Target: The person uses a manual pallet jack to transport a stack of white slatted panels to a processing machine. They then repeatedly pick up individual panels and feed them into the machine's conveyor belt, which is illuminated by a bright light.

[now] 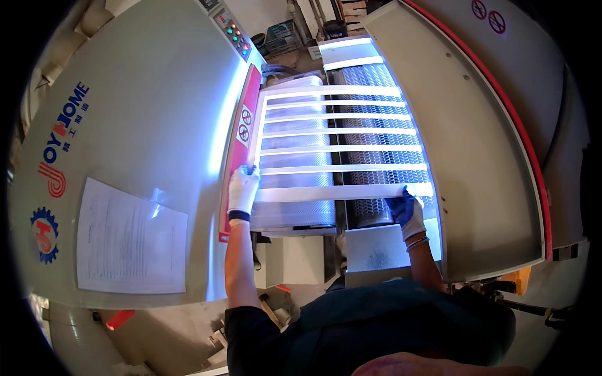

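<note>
A white slatted frame (326, 193) lies flat across the gap between two machine cabinets, its several parallel slats running left to right. My left hand (243, 188), in a white glove with a dark wristband, is closed on the near left corner of this frame. Near its right end, my right hand (407, 213), in a blue-and-white glove, grips the front rail. Beneath the slats are a pale mesh conveyor belt (295, 216) on the left and a darker wire-mesh conveyor (369, 218) on the right. Part of each hand's fingers is hidden by the frame.
A large grey cabinet (144, 138) with a red edge strip (241, 147) and button panel (233, 32) stands left; a taped paper sheet (132, 241) hangs on it. Another cabinet (483, 163) curves along the right. Below the conveyors, a metal plate (376, 247) sits near my body.
</note>
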A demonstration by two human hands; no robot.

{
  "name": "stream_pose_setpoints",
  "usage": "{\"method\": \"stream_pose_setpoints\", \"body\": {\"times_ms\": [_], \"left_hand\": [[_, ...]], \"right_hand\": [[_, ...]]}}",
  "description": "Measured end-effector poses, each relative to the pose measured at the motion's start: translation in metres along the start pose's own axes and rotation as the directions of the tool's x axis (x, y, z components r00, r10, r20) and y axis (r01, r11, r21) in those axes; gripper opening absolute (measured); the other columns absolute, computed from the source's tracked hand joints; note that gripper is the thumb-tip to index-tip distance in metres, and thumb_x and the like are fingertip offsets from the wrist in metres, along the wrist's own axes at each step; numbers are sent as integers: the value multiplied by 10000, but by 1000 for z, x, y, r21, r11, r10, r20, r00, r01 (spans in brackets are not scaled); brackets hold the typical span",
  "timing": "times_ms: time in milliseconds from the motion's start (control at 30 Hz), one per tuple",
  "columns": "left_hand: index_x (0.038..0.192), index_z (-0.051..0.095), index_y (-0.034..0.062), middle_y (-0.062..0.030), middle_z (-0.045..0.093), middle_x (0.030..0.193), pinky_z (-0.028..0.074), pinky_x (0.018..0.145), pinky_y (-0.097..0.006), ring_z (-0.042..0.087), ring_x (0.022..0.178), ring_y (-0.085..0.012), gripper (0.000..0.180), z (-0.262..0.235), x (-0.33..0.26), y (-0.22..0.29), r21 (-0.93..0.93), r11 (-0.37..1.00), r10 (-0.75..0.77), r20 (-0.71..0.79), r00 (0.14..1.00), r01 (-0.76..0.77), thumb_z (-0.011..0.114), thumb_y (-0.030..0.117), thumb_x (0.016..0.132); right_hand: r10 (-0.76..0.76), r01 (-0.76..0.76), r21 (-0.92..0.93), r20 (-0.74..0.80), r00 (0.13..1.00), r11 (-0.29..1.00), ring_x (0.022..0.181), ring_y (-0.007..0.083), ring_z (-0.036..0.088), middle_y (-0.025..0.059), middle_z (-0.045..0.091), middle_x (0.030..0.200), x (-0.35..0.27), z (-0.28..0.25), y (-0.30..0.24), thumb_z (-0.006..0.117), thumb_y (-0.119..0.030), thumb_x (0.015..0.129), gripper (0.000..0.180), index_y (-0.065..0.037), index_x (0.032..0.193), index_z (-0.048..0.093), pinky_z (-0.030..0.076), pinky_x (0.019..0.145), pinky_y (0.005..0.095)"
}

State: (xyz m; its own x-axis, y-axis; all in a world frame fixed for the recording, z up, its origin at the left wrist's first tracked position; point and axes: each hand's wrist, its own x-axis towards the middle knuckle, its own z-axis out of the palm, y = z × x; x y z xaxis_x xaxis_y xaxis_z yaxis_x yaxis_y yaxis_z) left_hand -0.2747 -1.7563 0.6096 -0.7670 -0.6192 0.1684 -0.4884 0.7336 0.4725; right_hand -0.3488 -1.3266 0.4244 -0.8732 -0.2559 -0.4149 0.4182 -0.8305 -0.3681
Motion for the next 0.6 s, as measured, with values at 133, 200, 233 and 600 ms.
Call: {"method": "stream_pose_setpoints", "body": {"times_ms": [133,200,233,600], "left_hand": [[945,666,-4,-270,679,904,510,816,-513,652,905,-452,444,65,31,-11,34,998,47,-73,996,-45,590,430,890],[941,662,-2,-278,674,912,507,815,-520,648,913,-454,440,84,38,-13,-17,1000,13,-8,1000,-13,587,428,890],[941,659,-1,-279,673,906,507,809,-522,650,905,-451,436,95,43,-19,-3,1000,24,-15,1000,-24,585,425,891],[959,590,66,-156,620,804,466,567,-454,628,630,-316,289,83,-22,-43,183,911,413,-365,834,-370,693,308,841]], "right_hand": [[-143,142,-57,-16,990,988,906,309,692,181,672,1025,32,-3,-8,574,-234,990,249,6,1050,595,608,817,414],[-165,159,-155,-28,986,975,906,304,688,179,667,1023,42,-7,-17,570,-233,993,249,5,1063,588,607,818,433],[-168,162,-150,-33,985,975,904,302,688,177,666,1024,47,-7,-19,569,-236,993,254,6,1068,585,607,819,435],[116,-165,-595,-121,986,787,1004,331,653,191,650,1181,84,-47,-27,460,-534,987,569,-10,1192,553,565,836,467]]}}
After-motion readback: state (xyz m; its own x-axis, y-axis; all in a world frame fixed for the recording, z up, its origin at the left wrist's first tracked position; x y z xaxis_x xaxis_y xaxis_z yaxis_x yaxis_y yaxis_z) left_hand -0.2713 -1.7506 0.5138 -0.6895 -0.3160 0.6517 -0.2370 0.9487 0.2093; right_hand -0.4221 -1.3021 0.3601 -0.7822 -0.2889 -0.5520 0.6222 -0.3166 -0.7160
